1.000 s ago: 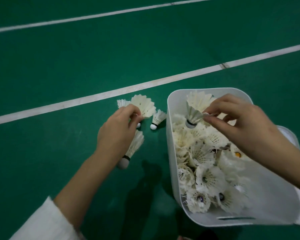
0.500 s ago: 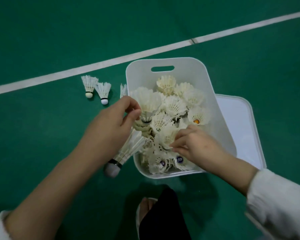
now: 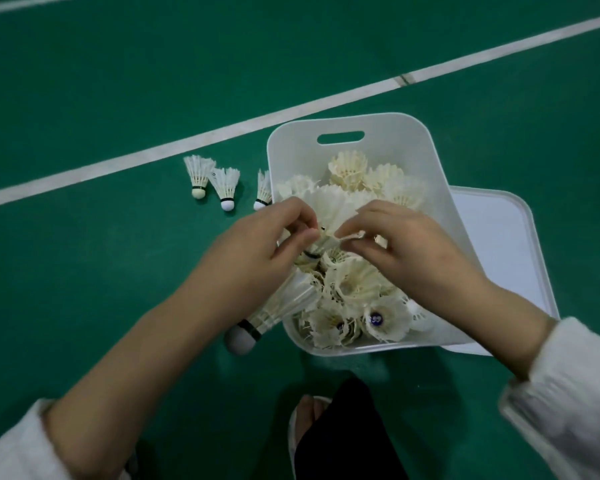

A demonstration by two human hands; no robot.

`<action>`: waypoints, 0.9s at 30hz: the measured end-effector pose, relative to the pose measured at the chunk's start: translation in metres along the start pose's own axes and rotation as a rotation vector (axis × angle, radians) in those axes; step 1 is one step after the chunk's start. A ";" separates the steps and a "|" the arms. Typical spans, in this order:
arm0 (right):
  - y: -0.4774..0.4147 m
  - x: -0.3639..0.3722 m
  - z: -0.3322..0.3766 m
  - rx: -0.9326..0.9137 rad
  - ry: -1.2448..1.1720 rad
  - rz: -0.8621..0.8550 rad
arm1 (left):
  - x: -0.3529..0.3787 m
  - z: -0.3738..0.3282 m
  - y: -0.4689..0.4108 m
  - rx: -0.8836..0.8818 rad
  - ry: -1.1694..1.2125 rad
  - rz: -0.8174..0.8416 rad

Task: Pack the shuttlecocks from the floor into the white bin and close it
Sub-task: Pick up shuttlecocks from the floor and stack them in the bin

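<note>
— Where are the shuttlecocks?

— Most are heaped, feathers up, in the white plastic bin with a slot handle (image 3: 361, 128), which stands open on the green court floor (image 3: 118, 98). Three loose white feather shuttlecocks (image 3: 226, 183) stand in a row on the floor just left of the bin, near the white painted line (image 3: 187, 143).

— And the hands?

— Both are over the bin's middle. The left hand (image 3: 257, 251) has its fingers curled, thumb and forefinger pinching a small white shuttlecock with a black band (image 3: 321, 244). The right hand (image 3: 406, 251) pinches the feather end of that same one, so it is held between the two just above the heap.

— Anything else in the left hand?

— A long shuttlecock with a white cork (image 3: 257, 323) sticks out from under its palm, cork pointing near and left, outside the bin wall. I cannot tell how it is held.

— The lid?

— The flat white plastic lid (image 3: 499, 244) lies on the floor just right of the bin, its left edge hidden behind the wall.
</note>
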State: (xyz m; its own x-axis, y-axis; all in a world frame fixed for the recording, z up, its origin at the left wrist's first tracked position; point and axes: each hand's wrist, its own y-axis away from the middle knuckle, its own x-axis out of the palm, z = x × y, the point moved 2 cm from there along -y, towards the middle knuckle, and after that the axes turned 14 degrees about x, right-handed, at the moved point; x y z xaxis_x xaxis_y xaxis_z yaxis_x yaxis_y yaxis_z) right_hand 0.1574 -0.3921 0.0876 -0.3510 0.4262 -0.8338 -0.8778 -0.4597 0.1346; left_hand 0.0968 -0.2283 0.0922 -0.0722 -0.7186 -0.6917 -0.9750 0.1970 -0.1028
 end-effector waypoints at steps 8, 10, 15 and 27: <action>0.001 0.032 -0.006 -0.011 0.162 0.137 | -0.039 0.010 -0.002 -0.051 0.066 -0.363; -0.004 0.049 -0.001 -0.066 0.281 0.189 | -0.037 0.013 -0.007 -0.015 0.010 -0.311; -0.015 0.079 0.002 -0.200 0.533 0.168 | -0.029 0.016 -0.010 0.067 -0.102 -0.248; 0.001 -0.004 0.009 0.056 -0.069 0.072 | -0.008 0.015 -0.006 0.257 -0.188 -0.066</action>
State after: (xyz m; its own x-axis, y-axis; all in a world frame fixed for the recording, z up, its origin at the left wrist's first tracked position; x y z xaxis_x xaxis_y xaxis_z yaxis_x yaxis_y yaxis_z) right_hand 0.1545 -0.3875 0.0956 -0.4335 0.4473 -0.7823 -0.8659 -0.4473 0.2240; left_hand 0.1067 -0.2131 0.0877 0.0529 -0.6042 -0.7951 -0.8896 0.3332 -0.3124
